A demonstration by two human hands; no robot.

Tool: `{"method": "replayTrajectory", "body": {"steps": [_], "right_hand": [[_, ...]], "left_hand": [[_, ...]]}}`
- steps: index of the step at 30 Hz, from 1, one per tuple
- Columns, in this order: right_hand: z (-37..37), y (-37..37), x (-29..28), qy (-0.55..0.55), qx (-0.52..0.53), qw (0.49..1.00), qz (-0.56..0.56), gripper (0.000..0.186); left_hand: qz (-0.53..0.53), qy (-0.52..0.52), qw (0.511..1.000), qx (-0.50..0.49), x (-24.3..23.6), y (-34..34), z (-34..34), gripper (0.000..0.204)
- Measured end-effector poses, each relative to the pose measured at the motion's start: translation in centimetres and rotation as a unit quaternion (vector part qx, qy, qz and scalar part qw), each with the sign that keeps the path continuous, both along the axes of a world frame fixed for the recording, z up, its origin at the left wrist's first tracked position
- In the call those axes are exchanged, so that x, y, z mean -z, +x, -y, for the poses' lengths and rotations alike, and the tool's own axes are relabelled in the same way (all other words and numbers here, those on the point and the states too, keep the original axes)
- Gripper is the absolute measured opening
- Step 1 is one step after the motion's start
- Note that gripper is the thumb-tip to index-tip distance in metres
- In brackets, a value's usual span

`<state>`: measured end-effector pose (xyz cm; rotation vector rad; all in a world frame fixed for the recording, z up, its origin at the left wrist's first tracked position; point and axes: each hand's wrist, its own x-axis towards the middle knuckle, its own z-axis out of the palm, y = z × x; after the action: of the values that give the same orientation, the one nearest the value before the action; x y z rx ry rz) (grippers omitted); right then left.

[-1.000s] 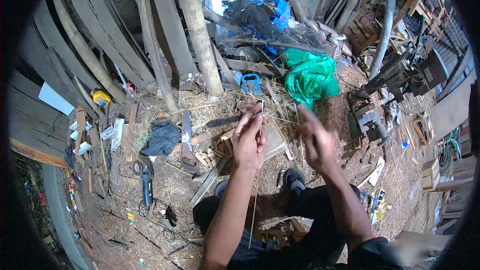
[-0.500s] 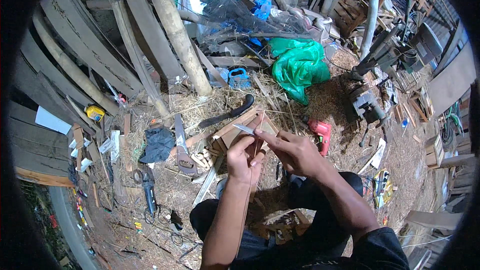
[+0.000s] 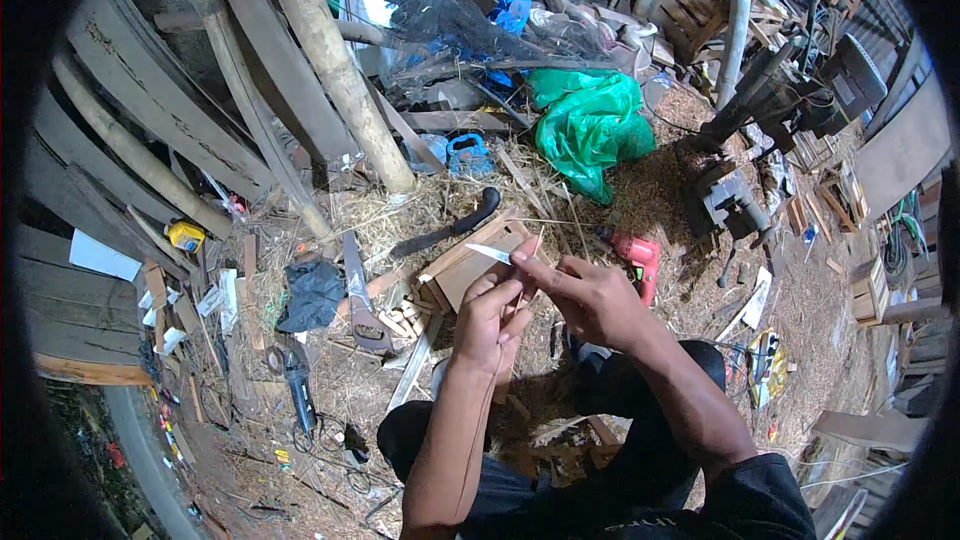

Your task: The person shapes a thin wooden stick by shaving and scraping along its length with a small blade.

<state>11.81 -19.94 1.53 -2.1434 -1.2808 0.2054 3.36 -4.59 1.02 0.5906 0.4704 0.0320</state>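
Observation:
My right hand (image 3: 598, 302) is closed around a knife (image 3: 489, 253), its pale blade sticking out to the left above my left fingers. The knife's handle is hidden inside that hand. My left hand (image 3: 487, 322) is closed on a thin wooden strip (image 3: 538, 241), pinched close to the blade. One end of the strip pokes up past my fingers, and a thin line, apparently its other end, runs down along my left forearm. Both hands touch or nearly touch, above a wooden box (image 3: 470, 276) on the ground in front of me.
Left of the box lie a dark-handled machete (image 3: 446, 231), a handsaw (image 3: 361, 290), a black plastic bag (image 3: 311, 296) and an angle grinder (image 3: 299, 386). A red power drill (image 3: 638, 262) rests to the right. Farther off are a green plastic sheet (image 3: 590, 125) and leaning boards.
My left hand has moved slightly up and right, closer to my right hand. The strip's top end now leans more to the right. The whole view has shifted a little.

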Motion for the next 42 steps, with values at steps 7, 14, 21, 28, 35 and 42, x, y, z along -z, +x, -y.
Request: {"method": "replayTrajectory", "body": {"steps": [7, 14, 21, 28, 35, 42], "right_hand": [[0.2, 0.2, 0.2, 0.013, -0.013, 1.000, 0.009, 0.073], [1.1, 0.9, 0.1, -0.003, -0.063, 0.998, -0.002, 0.076], [1.7, 1.2, -0.4, 0.019, -0.058, 0.997, -0.055, 0.073], [1.8, 1.2, -0.1, 0.009, -0.054, 0.998, -0.030, 0.077], [1.6, 1.1, -0.1, -0.020, -0.030, 0.999, 0.000, 0.074], [1.4, 2.9, -0.7, 0.085, 0.057, 0.994, -0.034, 0.067]], "left_hand": [[0.089, -0.136, 0.987, -0.016, 2.5, -0.3, -0.9, 0.050], [0.050, -0.124, 0.989, -0.059, 2.0, 0.2, -0.2, 0.055], [0.027, -0.168, 0.984, -0.052, 1.9, 0.5, 1.2, 0.058], [0.083, -0.192, 0.976, -0.068, 2.3, 0.1, 1.1, 0.062], [0.036, -0.139, 0.986, -0.080, 1.4, 0.2, 1.4, 0.052], [0.072, -0.181, 0.980, -0.051, 1.9, -0.5, 1.7, 0.050]]}}
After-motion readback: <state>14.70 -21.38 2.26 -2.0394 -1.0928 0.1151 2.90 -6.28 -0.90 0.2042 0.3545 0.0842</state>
